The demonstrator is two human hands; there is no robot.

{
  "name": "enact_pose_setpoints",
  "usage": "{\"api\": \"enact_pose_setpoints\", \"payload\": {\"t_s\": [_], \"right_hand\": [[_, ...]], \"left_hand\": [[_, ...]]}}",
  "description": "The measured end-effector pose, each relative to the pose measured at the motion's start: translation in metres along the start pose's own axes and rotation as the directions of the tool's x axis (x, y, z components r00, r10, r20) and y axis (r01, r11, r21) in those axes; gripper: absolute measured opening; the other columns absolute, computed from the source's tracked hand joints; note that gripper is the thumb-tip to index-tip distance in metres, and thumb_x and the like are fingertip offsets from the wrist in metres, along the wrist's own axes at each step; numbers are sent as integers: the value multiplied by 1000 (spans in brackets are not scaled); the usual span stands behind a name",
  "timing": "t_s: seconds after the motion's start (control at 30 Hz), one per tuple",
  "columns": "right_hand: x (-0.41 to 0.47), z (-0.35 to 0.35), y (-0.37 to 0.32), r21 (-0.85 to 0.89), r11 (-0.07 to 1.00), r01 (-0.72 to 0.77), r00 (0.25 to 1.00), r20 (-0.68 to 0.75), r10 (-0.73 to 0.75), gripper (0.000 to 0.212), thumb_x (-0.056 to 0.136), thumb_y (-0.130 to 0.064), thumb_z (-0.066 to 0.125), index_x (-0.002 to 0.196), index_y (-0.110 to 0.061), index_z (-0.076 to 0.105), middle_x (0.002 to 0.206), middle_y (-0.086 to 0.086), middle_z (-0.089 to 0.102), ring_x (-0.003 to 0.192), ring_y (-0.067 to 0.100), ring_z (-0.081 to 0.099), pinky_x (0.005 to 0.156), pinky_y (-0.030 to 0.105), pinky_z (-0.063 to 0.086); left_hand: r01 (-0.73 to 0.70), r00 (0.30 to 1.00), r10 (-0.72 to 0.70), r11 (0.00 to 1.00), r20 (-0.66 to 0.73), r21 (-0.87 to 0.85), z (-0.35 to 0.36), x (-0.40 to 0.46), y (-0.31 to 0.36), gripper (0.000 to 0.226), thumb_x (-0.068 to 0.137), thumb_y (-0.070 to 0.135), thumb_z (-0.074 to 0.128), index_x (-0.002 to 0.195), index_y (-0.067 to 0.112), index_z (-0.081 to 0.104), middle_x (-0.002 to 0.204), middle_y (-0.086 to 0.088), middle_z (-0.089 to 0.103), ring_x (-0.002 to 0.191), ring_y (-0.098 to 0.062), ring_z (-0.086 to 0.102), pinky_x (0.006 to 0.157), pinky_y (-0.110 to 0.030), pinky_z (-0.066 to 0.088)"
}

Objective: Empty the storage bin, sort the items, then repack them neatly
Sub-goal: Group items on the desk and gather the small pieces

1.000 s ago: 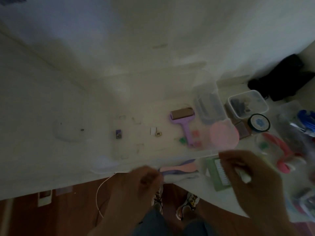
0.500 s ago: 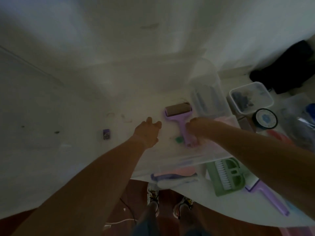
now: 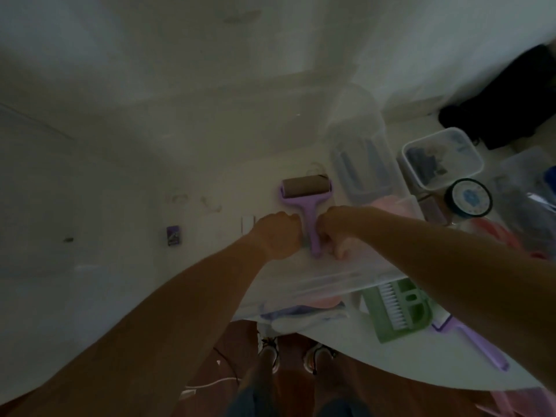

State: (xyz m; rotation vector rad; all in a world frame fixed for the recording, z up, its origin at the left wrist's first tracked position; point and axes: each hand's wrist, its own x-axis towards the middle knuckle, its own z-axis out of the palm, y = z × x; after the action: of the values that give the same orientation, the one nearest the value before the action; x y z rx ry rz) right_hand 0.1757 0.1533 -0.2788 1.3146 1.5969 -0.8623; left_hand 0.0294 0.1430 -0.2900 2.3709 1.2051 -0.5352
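Nearest the body, a green brush [image 3: 396,308] lies on the table. Beyond it, inside the clear bin [image 3: 325,281], both hands flank the lint roller [image 3: 307,203]: left hand [image 3: 278,236] and right hand [image 3: 332,228] curled; grasp unclear. Roller looks light, rigid; its handle suits gripping.

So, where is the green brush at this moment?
In the head view the green brush lies low on the right, on the white table, under the right forearm, beside a purple handle.
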Motion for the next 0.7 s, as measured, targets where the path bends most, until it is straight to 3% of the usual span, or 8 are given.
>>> {"api": "enact_pose_setpoints", "payload": {"t_s": [0.13, 0.23, 0.3, 0.37, 0.43, 0.53, 0.6, 0.7], "right_hand": [[-17, 1, -1, 243, 970, 28, 995, -99, -4, 40, 86, -23, 71, 122, -9, 65, 109, 5, 68, 96, 25, 65, 79, 32, 51], [-18, 13, 2, 328, 944, 36, 984, -178, 24, 28, 85, -17, 71, 112, -11, 67, 72, -3, 59, 59, 15, 58, 55, 27, 49], [-23, 15, 5, 355, 935, 29, 975, -216, 52, 25, 84, -17, 72, 108, -13, 66, 71, -2, 59, 56, 15, 57, 54, 28, 50], [-29, 9, 0, 372, 926, 63, 973, -231, 27, 38, 76, -20, 81, 111, -17, 65, 84, 1, 65, 71, 20, 64, 64, 30, 52], [-36, 0, -1, 367, 918, 150, 956, -291, -41, 79, 55, -24, 93, 126, -31, 59, 105, 1, 68, 99, 23, 65, 84, 26, 47], [-94, -5, 8, 409, 879, 244, 851, -526, 8, 47, 77, -18, 75, 122, -23, 63, 118, 2, 66, 109, 24, 62, 83, 21, 43], [-140, 9, 15, 649, 631, 425, 726, -661, 189, 27, 87, -19, 63, 113, -15, 66, 106, 5, 69, 97, 22, 66, 80, 30, 53], [-195, 37, 20, 668, -309, 677, 734, -577, 359, 23, 93, -16, 57, 111, -8, 68, 88, 10, 67, 74, 18, 62, 59, 29, 48]], "left_hand": [[-83, 996, 83, 993, -8, 80, 2, 3, 3, 57, 99, 51, 41, 136, 8, 42, 121, -15, 62, 110, -33, 61, 84, -37, 46], [-106, 989, 124, 974, -80, 199, 9, 11, -2, 52, 100, 45, 43, 139, 12, 41, 125, -10, 62, 113, -29, 60, 87, -36, 46], [-87, 990, 105, 980, -96, 177, 13, 17, -4, 48, 98, 43, 46, 136, 14, 45, 126, -9, 62, 115, -29, 59, 90, -37, 46], [-76, 990, 84, 994, -113, 78, 10, 15, -2, 48, 94, 47, 54, 131, 16, 52, 123, -9, 64, 113, -29, 61, 88, -36, 46], [-19, 982, -14, 985, -191, -174, -3, 5, -1, 41, 85, 53, 66, 110, 20, 65, 103, -7, 70, 100, -28, 66, 80, -33, 47], [57, 932, -235, 845, -275, -531, -46, -22, 1, 37, 75, 57, 76, 81, 21, 69, 62, 7, 60, 65, -14, 62, 60, -28, 39], [-3, 892, -306, 731, -332, -682, -80, -44, 14, 37, 72, 58, 78, 77, 23, 72, 51, 13, 56, 49, 1, 50, 53, -24, 35], [-170, 859, -298, 601, -416, -781, -126, -76, 64, 29, 73, 52, 81, 78, 24, 74, 50, 13, 53, 46, -1, 44, 52, -22, 34]]}}
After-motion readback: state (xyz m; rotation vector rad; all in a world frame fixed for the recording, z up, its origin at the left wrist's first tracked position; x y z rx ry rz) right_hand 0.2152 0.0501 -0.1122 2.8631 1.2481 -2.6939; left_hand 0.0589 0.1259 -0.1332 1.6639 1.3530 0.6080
